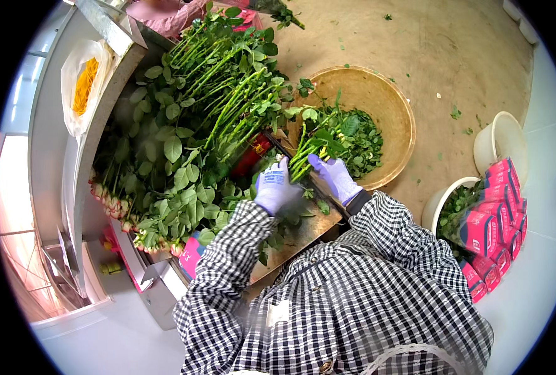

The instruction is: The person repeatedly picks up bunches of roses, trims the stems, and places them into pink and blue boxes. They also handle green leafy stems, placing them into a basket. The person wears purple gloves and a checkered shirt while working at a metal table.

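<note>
My left hand (277, 186), in a pale purple-white glove, is closed at the near side of a bunch of green rose stems (301, 161). My right hand (337, 177), gloved alike, has its fingers closed against the same stems from the right. Leafy parts of the bunch reach over the rim of a large tan basin (400, 115), which holds a heap of cut green leaves (362, 147). Under my hands lies a worn metal-edged work surface (318, 225). My fingertips are partly hidden by stems and leaves.
Left, a big pile of roses (178, 137) lies with pale pink heads at the near-left. A bag of yellow bands (85, 87) hangs beyond. Right stand two white buckets (487, 150), with pink-printed sleeves (494, 219). Another person's sleeve (168, 17) shows at the top.
</note>
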